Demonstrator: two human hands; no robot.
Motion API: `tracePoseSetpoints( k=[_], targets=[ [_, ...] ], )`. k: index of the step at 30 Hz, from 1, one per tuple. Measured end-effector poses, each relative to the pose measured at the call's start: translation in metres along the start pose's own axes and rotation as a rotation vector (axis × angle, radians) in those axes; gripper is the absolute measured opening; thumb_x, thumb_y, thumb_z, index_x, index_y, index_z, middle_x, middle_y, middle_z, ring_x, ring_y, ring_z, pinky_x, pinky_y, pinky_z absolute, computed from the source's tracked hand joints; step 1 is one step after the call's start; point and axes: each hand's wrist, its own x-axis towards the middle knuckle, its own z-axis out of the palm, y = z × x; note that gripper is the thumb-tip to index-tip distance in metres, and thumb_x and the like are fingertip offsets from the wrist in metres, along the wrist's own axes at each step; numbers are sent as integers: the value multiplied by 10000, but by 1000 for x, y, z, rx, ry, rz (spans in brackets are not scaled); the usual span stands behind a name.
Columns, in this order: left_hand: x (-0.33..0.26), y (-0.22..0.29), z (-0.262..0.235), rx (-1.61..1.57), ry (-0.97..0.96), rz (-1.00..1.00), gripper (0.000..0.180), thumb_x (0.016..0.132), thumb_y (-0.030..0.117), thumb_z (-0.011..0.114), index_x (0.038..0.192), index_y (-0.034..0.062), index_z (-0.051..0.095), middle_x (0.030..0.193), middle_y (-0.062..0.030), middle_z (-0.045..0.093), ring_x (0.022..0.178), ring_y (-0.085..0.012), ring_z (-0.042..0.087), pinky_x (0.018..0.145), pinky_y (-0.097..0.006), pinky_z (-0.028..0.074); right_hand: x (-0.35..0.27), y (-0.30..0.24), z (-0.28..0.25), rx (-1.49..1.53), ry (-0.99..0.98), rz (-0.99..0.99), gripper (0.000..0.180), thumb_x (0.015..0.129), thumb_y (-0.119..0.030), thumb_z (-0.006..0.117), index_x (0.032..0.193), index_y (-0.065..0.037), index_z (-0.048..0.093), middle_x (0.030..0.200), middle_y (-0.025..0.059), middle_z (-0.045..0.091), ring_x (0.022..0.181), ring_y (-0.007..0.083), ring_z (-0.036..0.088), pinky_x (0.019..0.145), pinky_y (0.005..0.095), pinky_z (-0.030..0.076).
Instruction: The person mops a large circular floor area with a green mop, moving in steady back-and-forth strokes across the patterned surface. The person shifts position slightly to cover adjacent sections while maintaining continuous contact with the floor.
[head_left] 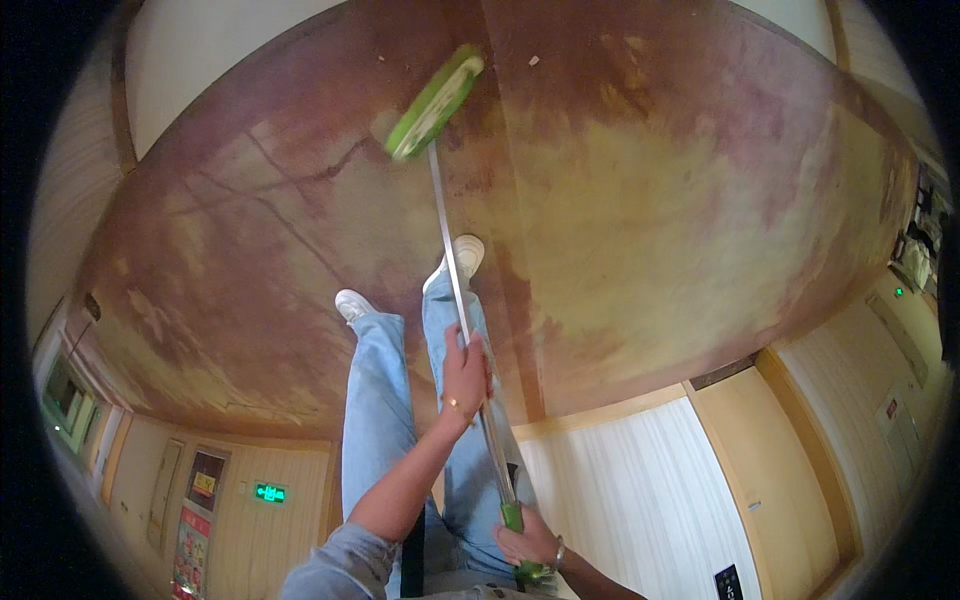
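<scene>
A long-handled broom (pixel 447 225) slants across the middle of the view, with a thin metal pole, a green grip at the near end and a green and pale head (pixel 434 104) at the far end. The head is slightly blurred, and I cannot tell whether it touches the floor. Partway along the pole, my left hand (pixel 466 376) is closed around it. Lower down, my right hand (pixel 530 541) grips the green handle close to my body. Two small white bits, a left scrap (pixel 381 59) and a right scrap (pixel 534 60), lie on the carpet near the head.
Patterned brown and yellow carpet (pixel 640 230) spreads around my feet in white shoes (pixel 467 256). Pale walls (pixel 620 480) and a wooden door (pixel 770 470) bound it. A green lit sign (pixel 270 492) hangs at lower left; piled items (pixel 920 245) are at far right.
</scene>
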Motion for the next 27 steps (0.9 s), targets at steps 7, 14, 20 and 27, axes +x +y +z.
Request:
tracePoseSetpoints(
  k=[7,14,20,27],
  targets=[
    [3,-45,-69,15,187,-144,161,881,201,393,960,96,300,485,-25,376,313,-136,360,275,-279,334,-1,-4,-1,41,-174,81,138,832,-53,463,871,-89,336,513,5,370,364,81,354,320,245,319],
    [70,2,17,82,-13,113,164,879,213,433,930,89,340,492,-11,369,301,-112,349,253,-268,298,25,-51,2,18,49,-76,165,836,-45,468,824,-102,314,488,-3,326,348,77,332,317,241,300],
    [8,-1,9,43,-93,19,153,886,234,422,939,121,332,504,-22,388,299,-128,364,255,-261,306,-6,2,0,-49,136,-54,157,826,-31,469,828,-89,323,496,17,364,351,97,341,324,253,316],
    [4,-52,-66,21,199,-102,158,885,208,396,885,88,293,462,-24,343,307,-140,379,262,-294,351,-4,-2,-1,-24,-120,50,173,829,-36,467,903,-83,318,509,3,348,375,79,355,334,240,330]
  ],
)
